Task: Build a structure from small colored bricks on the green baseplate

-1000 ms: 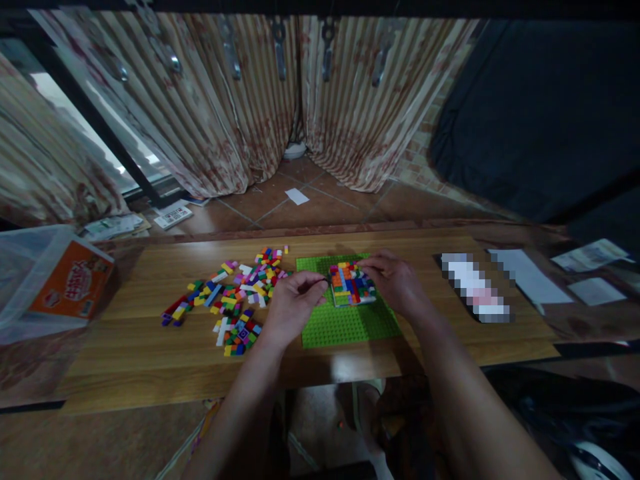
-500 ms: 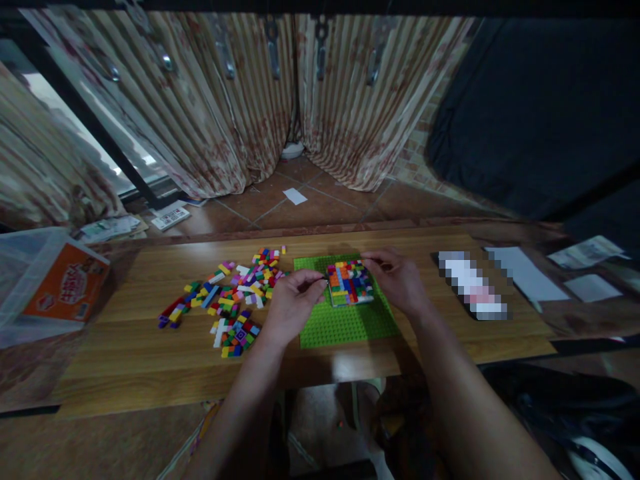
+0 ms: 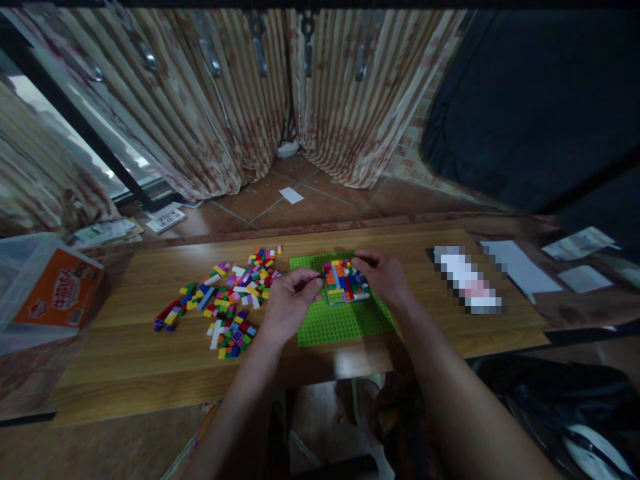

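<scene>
A flat block of multicoloured toy bricks sits on the green studded baseplate at the middle of the table. At the block's left edge is my left hand, thumb and forefinger pinched together; a small dark spot shows at the fingertips, too small to name. My right hand has its thumb and fingers closed at the block's far right corner, covering part of it. Left of the baseplate lies a loose heap of small bricks in many colours.
The wooden table carries all this. A blurred-out flat object lies on its right side, near white paper. A clear plastic bin with an orange label stands at the left. Beyond the table hang striped curtains.
My right hand has shifted slightly left, its fingertips further over the block's far right corner. My left hand keeps its pinch by the left edge. The whole view has moved a little.
</scene>
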A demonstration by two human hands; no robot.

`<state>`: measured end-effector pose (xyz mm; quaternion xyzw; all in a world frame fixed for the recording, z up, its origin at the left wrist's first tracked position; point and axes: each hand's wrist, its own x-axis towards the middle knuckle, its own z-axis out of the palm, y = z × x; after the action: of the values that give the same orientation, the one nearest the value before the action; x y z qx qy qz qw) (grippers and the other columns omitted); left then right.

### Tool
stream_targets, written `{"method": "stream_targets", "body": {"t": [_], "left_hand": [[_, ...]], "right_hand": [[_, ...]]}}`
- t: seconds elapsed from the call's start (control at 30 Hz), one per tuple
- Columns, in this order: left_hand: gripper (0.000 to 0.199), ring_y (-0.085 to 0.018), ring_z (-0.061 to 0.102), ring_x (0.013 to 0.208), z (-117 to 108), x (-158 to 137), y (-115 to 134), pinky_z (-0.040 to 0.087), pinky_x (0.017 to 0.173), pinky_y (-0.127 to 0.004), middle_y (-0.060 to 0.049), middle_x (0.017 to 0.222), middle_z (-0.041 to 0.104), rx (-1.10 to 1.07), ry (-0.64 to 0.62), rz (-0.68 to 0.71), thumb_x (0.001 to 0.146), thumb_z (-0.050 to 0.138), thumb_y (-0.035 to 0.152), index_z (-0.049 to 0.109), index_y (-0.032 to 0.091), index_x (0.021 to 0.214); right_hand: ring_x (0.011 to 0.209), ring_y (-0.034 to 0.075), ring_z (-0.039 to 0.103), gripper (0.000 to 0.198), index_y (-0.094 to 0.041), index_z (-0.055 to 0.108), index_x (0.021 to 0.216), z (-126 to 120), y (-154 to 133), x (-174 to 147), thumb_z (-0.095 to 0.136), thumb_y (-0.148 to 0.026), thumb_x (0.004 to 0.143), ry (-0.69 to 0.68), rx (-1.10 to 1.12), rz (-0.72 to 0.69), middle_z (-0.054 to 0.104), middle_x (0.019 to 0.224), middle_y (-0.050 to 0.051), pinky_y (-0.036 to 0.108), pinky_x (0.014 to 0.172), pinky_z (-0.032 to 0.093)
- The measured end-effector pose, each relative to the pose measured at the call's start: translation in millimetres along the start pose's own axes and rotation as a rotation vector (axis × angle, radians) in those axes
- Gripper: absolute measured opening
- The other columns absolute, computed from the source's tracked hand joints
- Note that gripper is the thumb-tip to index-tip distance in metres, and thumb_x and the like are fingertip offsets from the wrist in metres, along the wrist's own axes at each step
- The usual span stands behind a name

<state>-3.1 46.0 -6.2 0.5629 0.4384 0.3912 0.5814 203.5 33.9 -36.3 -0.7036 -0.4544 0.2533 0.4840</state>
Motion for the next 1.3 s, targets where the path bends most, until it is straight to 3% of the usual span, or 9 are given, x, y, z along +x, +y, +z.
{"method": "stream_targets", "body": {"t": [0.23, 0.4, 0.67, 0.83, 0.97, 1.3], "left_hand": [[0.016, -0.007, 0.058, 0.052, 3.4, 1.3, 2.0, 0.045, 0.051, -0.018, 0.003, 0.066, 0.064, -0.033, 0.011, -0.024, 0.072, 0.072, 0.029, 0.068, 0.015, 0.080], [0.017, -0.009, 0.058, 0.055, 13.4, 10.5, -2.4, 0.047, 0.055, -0.021, 0.001, 0.068, 0.067, -0.017, -0.015, 0.042, 0.074, 0.069, 0.029, 0.071, 0.015, 0.084], [0.013, -0.013, 0.062, 0.073, 35.9, 29.5, -12.8, 0.048, 0.072, -0.025, -0.001, 0.084, 0.071, 0.335, 0.077, 0.286, 0.079, 0.067, 0.025, 0.076, 0.021, 0.087], [0.012, -0.016, 0.064, 0.087, 45.7, 30.7, -17.2, 0.048, 0.085, -0.030, -0.003, 0.089, 0.070, 0.439, 0.142, 0.340, 0.080, 0.067, 0.021, 0.077, 0.023, 0.087], [0.012, -0.017, 0.062, 0.089, 49.6, 29.7, -20.8, 0.048, 0.086, -0.033, -0.005, 0.091, 0.069, 0.520, 0.211, 0.366, 0.081, 0.066, 0.020, 0.077, 0.022, 0.087], [0.015, -0.020, 0.059, 0.087, 50.4, 25.6, -19.0, 0.047, 0.084, -0.035, -0.006, 0.089, 0.068, 0.719, 0.213, 0.508, 0.084, 0.061, 0.020, 0.075, 0.021, 0.090]], "right_hand": [[0.074, 0.020, 0.068, 0.027, -0.016, 0.074, 0.086, 4.0, 1.1, 2.0, 0.069, -0.036, 0.068, 0.028, 0.076, 0.054, 0.075, 0.082, 0.007, 0.034, 0.072, 0.052], [0.073, 0.020, 0.068, 0.027, -0.016, 0.074, 0.083, 5.3, 3.6, 2.8, 0.070, -0.036, 0.066, 0.043, 0.118, 0.094, 0.075, 0.078, 0.006, 0.033, 0.071, 0.052], [0.072, 0.019, 0.067, 0.030, -0.016, 0.073, 0.081, 1.7, -6.6, -1.4, 0.064, -0.044, 0.074, 0.067, 0.218, 0.066, 0.074, 0.078, 0.006, 0.031, 0.067, 0.051], [0.072, 0.019, 0.067, 0.031, -0.016, 0.073, 0.082, 3.6, -10.7, -3.6, 0.064, -0.044, 0.075, 0.013, 0.195, 0.045, 0.074, 0.077, 0.005, 0.030, 0.068, 0.050], [0.072, 0.019, 0.067, 0.030, -0.016, 0.073, 0.081, 2.8, -13.7, -4.3, 0.064, -0.044, 0.074, -0.008, 0.192, 0.076, 0.074, 0.077, 0.006, 0.031, 0.068, 0.050], [0.072, 0.018, 0.067, 0.033, -0.017, 0.073, 0.089, 4.5, -9.2, -4.0, 0.069, -0.043, 0.070, -0.023, 0.167, 0.071, 0.075, 0.083, 0.006, 0.032, 0.071, 0.051]]}}
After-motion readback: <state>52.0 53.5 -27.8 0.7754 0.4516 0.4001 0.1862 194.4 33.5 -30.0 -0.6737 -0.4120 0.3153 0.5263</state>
